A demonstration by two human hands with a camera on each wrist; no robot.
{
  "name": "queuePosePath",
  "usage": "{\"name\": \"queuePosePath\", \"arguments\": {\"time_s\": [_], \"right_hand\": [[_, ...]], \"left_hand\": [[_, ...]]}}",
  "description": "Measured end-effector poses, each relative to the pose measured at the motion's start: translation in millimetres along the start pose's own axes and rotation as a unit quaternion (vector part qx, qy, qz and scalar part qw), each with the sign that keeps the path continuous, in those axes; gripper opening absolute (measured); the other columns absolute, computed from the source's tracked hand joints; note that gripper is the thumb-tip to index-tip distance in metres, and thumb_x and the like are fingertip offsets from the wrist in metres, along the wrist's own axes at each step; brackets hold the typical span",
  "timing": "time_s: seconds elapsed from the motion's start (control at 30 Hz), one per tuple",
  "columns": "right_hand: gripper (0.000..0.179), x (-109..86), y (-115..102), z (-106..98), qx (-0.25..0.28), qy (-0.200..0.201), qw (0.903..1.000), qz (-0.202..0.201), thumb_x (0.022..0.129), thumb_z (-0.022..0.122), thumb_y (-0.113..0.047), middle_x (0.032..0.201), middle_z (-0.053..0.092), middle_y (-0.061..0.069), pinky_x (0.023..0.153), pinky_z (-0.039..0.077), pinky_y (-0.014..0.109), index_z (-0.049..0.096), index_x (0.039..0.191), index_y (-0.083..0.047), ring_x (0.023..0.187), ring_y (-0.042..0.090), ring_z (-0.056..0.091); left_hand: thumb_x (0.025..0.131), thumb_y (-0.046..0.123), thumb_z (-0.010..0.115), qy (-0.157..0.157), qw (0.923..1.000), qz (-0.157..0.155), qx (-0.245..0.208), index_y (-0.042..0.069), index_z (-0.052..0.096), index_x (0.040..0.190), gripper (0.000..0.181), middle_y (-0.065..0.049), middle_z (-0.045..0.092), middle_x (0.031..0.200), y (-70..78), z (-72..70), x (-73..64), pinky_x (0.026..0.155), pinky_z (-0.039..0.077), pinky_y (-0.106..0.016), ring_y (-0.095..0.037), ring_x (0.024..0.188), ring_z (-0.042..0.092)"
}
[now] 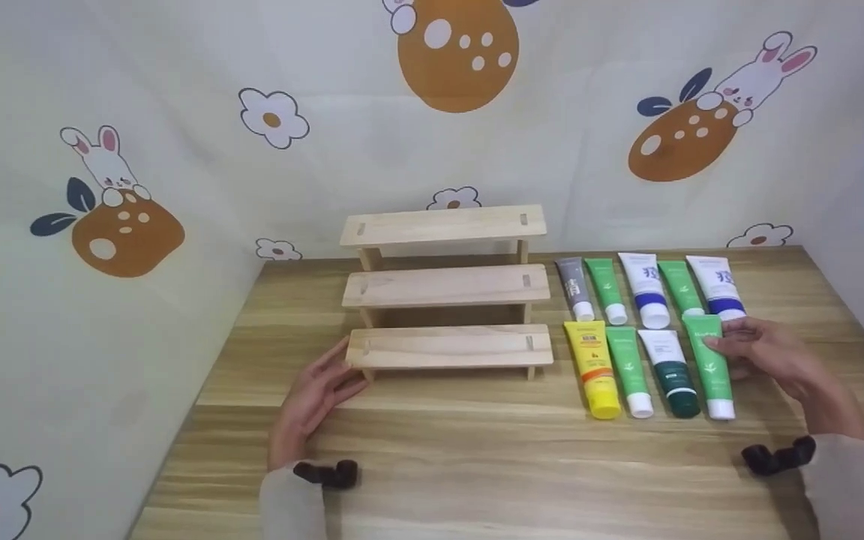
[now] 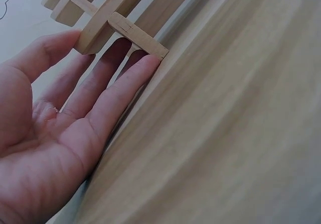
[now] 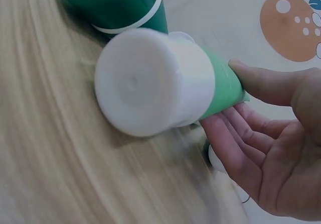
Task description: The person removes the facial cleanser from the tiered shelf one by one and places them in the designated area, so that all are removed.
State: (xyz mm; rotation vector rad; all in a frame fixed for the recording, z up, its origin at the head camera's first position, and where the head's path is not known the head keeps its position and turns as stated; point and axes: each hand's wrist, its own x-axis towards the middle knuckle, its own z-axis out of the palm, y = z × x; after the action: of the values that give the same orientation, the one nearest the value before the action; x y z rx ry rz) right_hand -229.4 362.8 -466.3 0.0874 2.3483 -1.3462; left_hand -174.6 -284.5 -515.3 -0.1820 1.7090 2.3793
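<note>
At the right end of the front row, my right hand (image 1: 781,360) pinches a green squeeze tube (image 1: 715,371) with a white cap. In the right wrist view the thumb lies on one side of its green body and the fingers on the other, with the white cap (image 3: 135,83) facing the camera. My left hand (image 1: 312,405) is at the left end of a three-step wooden display stand (image 1: 447,349). Its fingers, nearly straight, touch the lowest step's edge and leg (image 2: 138,33) in the left wrist view.
Left of the held tube lie a dark-green-and-white tube (image 1: 670,371), another green tube (image 1: 628,367) and a yellow tube (image 1: 592,367). Behind them is a row of several tubes, including a grey one (image 1: 573,285). A patterned curtain (image 1: 372,135) hangs behind the wooden table (image 1: 477,465).
</note>
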Motion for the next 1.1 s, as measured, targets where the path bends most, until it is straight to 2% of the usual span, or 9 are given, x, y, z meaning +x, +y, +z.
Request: {"name": "queuePosePath", "arguments": {"time_s": [0.3, 0.63, 0.87, 1.1], "right_hand": [[0.074, -1.3, 3.5, 1.6, 0.006, -0.035, 0.9985, 0.042, 0.099, 0.061, -0.041, 0.109, 0.062, 0.007, 0.080, 0.063, 0.032, 0.031, 0.141, 0.011, 0.092, 0.015, 0.066], [0.071, -1.2, 3.1, 1.3, 0.013, -0.043, 0.9970, 0.063, 0.098, 0.064, -0.040, 0.112, 0.058, 0.011, 0.082, 0.062, 0.032, 0.034, 0.139, 0.010, 0.093, 0.017, 0.063], [0.051, 2.1, 1.3, 2.0, 0.039, -0.044, 0.9971, 0.049, 0.097, 0.067, -0.034, 0.107, 0.059, 0.009, 0.082, 0.064, 0.034, 0.046, 0.126, 0.003, 0.090, 0.017, 0.066], [0.065, 2.1, 2.2, 2.9, 0.012, -0.044, 0.9974, 0.057, 0.097, 0.065, -0.037, 0.112, 0.058, 0.015, 0.081, 0.063, 0.033, 0.039, 0.135, 0.009, 0.091, 0.017, 0.065]], "left_hand": [[0.102, 0.002, 0.051, -0.002, 0.9999, 0.010, 0.004, 0.005, 0.028, 0.157, 0.060, -0.026, 0.030, 0.160, -2.5, -1.1, -2.6, 0.108, 0.054, -0.047, -0.022, 0.122, 0.062], [0.102, 0.002, 0.051, -0.003, 0.9999, 0.009, 0.005, 0.005, 0.027, 0.158, 0.060, -0.024, 0.029, 0.161, -2.4, -0.1, -0.7, 0.107, 0.055, -0.044, -0.021, 0.122, 0.061], [0.103, 0.003, 0.050, 0.004, 1.0000, 0.000, -0.003, 0.006, 0.028, 0.158, 0.060, -0.021, 0.033, 0.158, 0.1, -0.1, -0.1, 0.106, 0.056, -0.043, -0.020, 0.119, 0.063], [0.103, 0.003, 0.050, -0.007, 1.0000, 0.005, 0.001, 0.006, 0.027, 0.158, 0.060, -0.025, 0.029, 0.161, -2.9, -2.4, -0.9, 0.107, 0.054, -0.045, -0.022, 0.124, 0.061]]}}
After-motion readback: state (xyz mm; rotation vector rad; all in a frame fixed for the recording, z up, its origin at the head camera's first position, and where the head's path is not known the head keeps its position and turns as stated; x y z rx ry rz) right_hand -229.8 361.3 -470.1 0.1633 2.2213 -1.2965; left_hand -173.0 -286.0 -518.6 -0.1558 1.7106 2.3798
